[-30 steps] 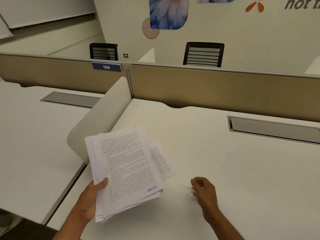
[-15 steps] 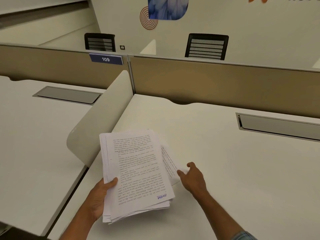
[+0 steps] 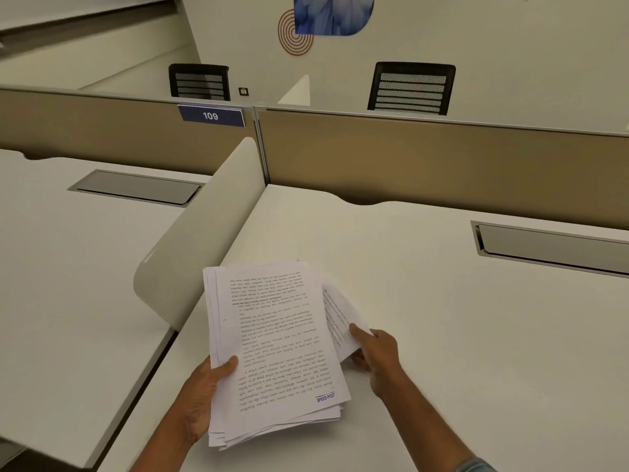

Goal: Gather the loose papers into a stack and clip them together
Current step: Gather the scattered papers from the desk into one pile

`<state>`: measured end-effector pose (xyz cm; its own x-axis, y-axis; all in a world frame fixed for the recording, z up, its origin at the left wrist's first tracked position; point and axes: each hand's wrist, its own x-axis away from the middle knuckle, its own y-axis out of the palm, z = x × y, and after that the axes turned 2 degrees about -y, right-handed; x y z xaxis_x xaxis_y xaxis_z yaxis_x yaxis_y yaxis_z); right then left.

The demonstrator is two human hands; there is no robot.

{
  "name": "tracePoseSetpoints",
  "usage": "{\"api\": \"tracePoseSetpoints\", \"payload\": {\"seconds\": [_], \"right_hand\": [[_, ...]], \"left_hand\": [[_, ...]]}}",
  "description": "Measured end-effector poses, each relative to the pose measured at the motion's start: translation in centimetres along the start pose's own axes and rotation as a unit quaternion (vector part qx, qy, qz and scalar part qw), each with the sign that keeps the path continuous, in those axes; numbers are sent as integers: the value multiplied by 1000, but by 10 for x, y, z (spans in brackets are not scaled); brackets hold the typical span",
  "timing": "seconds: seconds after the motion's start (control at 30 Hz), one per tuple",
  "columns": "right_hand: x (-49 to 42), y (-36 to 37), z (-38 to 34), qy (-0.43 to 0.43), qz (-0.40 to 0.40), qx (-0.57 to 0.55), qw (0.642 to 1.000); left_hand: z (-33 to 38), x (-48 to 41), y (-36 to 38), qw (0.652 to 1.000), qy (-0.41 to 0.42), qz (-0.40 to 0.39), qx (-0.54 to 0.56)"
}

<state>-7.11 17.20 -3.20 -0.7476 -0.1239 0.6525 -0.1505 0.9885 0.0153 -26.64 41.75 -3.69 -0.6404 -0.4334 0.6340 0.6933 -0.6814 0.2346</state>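
A stack of papers [image 3: 279, 342] was held over the desk [image 3: 442, 335].
The left hand [image 3: 200, 393] gripped its edge, thumb on top; beside it, the right hand [image 3: 377, 356] pinched a sheet [image 3: 340, 311] sticking out.

Fingers of the left hand [image 3: 199, 395] are hidden beneath the paper stack [image 3: 272, 335]. The stack's body print is too small to read. Right of the stack, a grey hatch [image 3: 551, 247] is cropped.

Soft, even light w/ a warm yellowish cast is falling from above the paper stack [image 3: 275, 335]. A faint shadow is pooling just under & right of the stack. Far behind it, partition [image 3: 442, 158] lines are bowing w/ wide-angle distortion. The stack's print is reading slightly soft.
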Motion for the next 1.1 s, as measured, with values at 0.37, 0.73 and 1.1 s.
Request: {"api": "tracePoseSetpoints", "payload": {"seconds": [0.37, 0.73, 1.1], "right_hand": [[5, 16, 31, 51, -58, -69, 995], [-11, -82, 0, -79, 70, -74, 992], [6, -273, -62, -153, 154, -79, 973]], "left_hand": [[1, 3, -2, 999, -24, 3, 40], [-2, 8, 0, 999, -14, 11, 33], [-12, 10, 54, 998, -21, -42, -46]]}}
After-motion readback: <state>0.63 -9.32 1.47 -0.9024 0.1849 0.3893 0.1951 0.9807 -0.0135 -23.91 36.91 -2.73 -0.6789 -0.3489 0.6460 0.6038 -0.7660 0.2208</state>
